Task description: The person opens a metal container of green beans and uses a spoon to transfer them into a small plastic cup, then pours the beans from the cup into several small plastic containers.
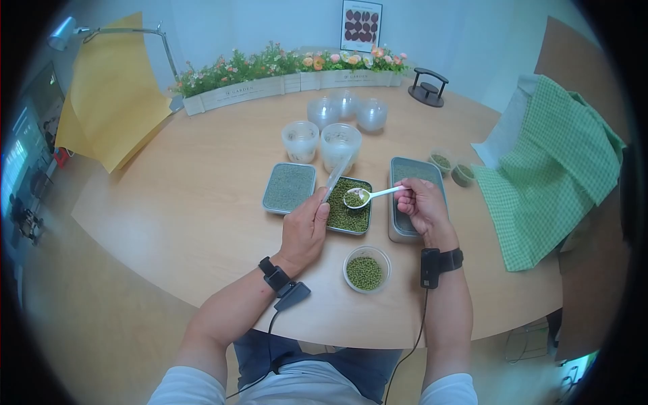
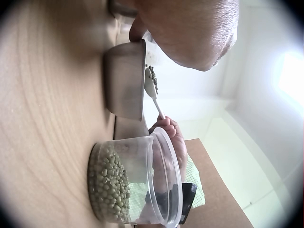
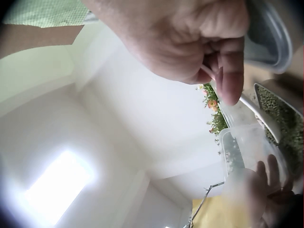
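Observation:
My right hand [image 1: 422, 206] pinches the handle of a white spoon [image 1: 382, 193]. Small green beans heap in the spoon's bowl, held over an open metal tin [image 1: 370, 223] full of the same beans. At the tin's left side, my left hand [image 1: 304, 233] grips a translucent plastic lid [image 1: 339, 177], tilted up on edge; in the right wrist view its fingers show behind the lid [image 3: 237, 142]. Nearer my body stands a clear plastic cup [image 2: 164, 161], partly filled with green beans [image 1: 364, 273].
Closed tins stand left [image 1: 289, 187] and right [image 1: 399, 229] of the open one. Behind are two plastic tubs [image 1: 300, 140] and several clear round containers [image 1: 371, 116]. Two small cups [image 1: 463, 175] sit near a green checked cloth [image 1: 533, 189]. Flower boxes [image 1: 243, 93] line the back.

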`<state>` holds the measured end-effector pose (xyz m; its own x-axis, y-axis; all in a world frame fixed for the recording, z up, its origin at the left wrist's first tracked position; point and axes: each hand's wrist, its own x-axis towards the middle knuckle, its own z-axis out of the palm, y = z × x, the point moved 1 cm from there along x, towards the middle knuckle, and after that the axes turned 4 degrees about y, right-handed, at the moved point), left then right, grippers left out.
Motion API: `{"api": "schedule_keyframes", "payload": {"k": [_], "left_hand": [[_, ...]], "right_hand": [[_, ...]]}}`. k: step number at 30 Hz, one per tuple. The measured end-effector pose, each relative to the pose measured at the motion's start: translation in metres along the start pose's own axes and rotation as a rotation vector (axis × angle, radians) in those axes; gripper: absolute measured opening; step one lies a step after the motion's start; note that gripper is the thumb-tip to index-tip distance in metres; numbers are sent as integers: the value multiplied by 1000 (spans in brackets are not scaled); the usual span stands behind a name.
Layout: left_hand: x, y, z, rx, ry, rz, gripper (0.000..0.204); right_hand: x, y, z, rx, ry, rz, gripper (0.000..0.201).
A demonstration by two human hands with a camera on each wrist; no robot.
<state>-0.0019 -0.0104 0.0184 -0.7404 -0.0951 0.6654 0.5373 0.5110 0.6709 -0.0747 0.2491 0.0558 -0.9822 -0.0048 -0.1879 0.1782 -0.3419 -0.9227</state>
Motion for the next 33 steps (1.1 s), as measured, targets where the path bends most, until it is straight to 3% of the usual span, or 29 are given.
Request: {"api": "schedule_keyframes", "payload": {"k": [8,9,11,15,17,20,25,33], "left_hand": [[0,1,-1,-1,-54,-27,36],[-1,-2,1,21,-45,29,36],[-1,-2,2,42,-36,86,35],[2,2,1,107,-73,180,33],[2,4,1,120,-87,209,33],[3,8,0,190,-135,236,31],[2,10,0,305,-275,338,32],[1,15,1,362,-389,309,40]], "right_hand": [[-1,-13,-11,167,-67,85,20],[-2,-15,-14,168,-67,83,20],[-4,-21,-18,138,-232,103,22],[-18,-30,-17,3,-331,98,22],[-24,-30,-14,-105,-491,129,22],[-28,-27,-12,-185,-579,150,22],[-29,-31,-18,-128,-639,141,22],[-31,-41,-23,-62,-620,65,24]]}}
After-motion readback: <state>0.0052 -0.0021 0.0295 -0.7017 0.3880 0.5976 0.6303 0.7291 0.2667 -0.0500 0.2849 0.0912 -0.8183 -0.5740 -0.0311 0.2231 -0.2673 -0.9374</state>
